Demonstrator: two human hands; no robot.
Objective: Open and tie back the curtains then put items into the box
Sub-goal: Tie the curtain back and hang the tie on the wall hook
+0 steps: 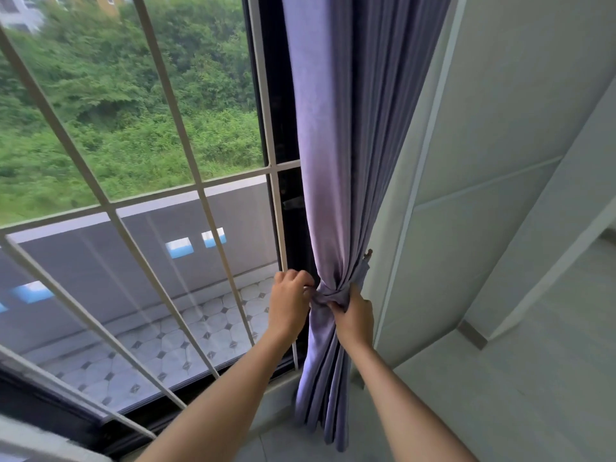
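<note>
A purple curtain (353, 135) hangs bunched at the right side of the window, drawn in at its waist by a purple tie-back band (333, 295). My left hand (289, 306) pinches the band's left end against the bunch. My right hand (355, 316) grips the band and the gathered fabric from the right. A small hook (368, 253) sticks out of the wall just above my right hand. No box is in view.
The window (133, 161) with white bars (200, 188) fills the left; greenery and a tiled balcony floor lie beyond. A pale wall (483, 161) stands to the right of the curtain, and a grey sill (483, 411) runs below.
</note>
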